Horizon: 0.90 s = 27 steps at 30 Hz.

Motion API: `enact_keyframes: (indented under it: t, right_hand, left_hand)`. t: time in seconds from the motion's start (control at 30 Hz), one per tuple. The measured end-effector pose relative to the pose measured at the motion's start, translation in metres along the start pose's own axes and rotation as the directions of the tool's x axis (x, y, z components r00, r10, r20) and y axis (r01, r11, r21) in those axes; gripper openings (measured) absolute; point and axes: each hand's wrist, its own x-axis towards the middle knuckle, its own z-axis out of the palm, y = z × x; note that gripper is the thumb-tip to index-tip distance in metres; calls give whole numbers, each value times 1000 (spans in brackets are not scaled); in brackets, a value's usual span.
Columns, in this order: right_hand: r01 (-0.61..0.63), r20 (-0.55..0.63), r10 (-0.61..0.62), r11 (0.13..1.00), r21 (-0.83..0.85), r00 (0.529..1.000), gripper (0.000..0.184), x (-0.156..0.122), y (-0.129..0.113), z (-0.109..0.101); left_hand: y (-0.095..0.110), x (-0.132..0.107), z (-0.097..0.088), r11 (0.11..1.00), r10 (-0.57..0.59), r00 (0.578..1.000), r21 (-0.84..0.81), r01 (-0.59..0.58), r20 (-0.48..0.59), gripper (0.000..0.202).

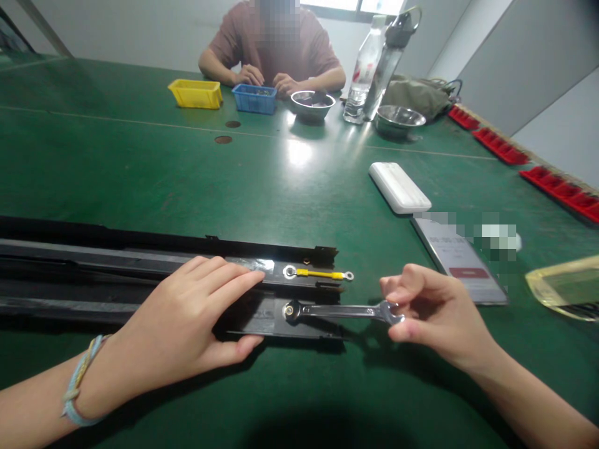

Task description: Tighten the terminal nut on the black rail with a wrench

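Observation:
A long black metal rail [253, 315] lies across the green table, with a second black rail [236, 262] alongside it on the far side. My left hand [187, 318] is closed over the near rail, thumb on its near edge and fingers across the top. Between the thumb and fingers of my right hand [425, 312] is the open end of a silver combination wrench [344, 312]. The wrench's ring end sits around a nut or bolt on the near rail. A short yellow wire with ring terminals [321, 274] rests on the far rail, one ring reaching past its end.
Opposite me sits a person [276, 50], hands near a blue bin [255, 98]. A yellow bin [195, 95], metal bowls [312, 105] and bottles [358, 81] stand at the back. To the right lie a white power bank [399, 187], a phone [461, 259] and red trays [559, 192].

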Motion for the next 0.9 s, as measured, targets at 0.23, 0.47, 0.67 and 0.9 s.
enact_keyframes:
  t: [0.23,0.47,0.67,0.9]
  right_hand:
    - [62,90,-66,997,44,994,32,-3,-3,8]
    - [-13,-73,8,997,-70,997,23,2,3,-4]
    - [-101,-166,82,989,-104,983,23,8,4,-1]
    - [-87,-128,75,992,-87,989,25,7,6,-2]
  left_hand:
    - [0,3,3,1000,18,1000,19,-18,11,52]
    - [1,4,3,1000,22,1000,11,-22,0,50]
    - [0,1,0,999,32,999,20,-32,-1,50]
    - [-1,1,-1,999,32,999,27,-33,9,50]
